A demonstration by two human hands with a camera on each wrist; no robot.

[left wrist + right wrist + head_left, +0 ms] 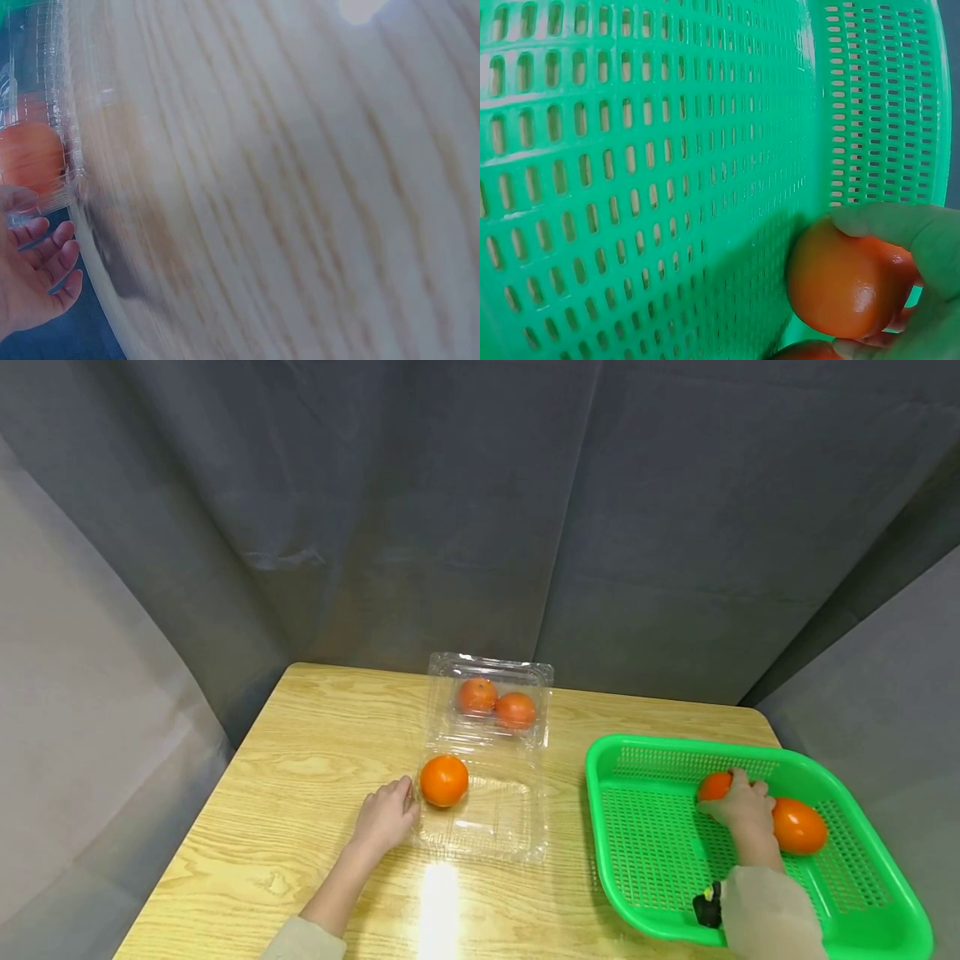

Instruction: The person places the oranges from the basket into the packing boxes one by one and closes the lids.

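My right hand (pixel 742 810) is inside the green basket (pixel 611 827), gripping an orange (pixel 714 786) near its far wall. In the right wrist view, thumb and fingers wrap around this glossy orange (pixel 847 281). Another orange (pixel 798 827) lies just right of the hand. My left hand (pixel 386 817) is at the left edge of an open clear plastic clamshell box (pixel 495 814), fingers loosely bent and holding nothing. Beside its fingertips, a single orange (pixel 444 781) sits in the box's near half. The left wrist view shows the left hand (pixel 37 274) close to that orange (pixel 30 157).
Two more oranges (pixel 497 703) show through the clear plastic of the box's far half. The wooden table (pixel 300 777) ends at a dark grey curtain (pixel 420 527) behind. A small black object (pixel 707 906) is at the right sleeve (pixel 772 910), over the basket's near rim.
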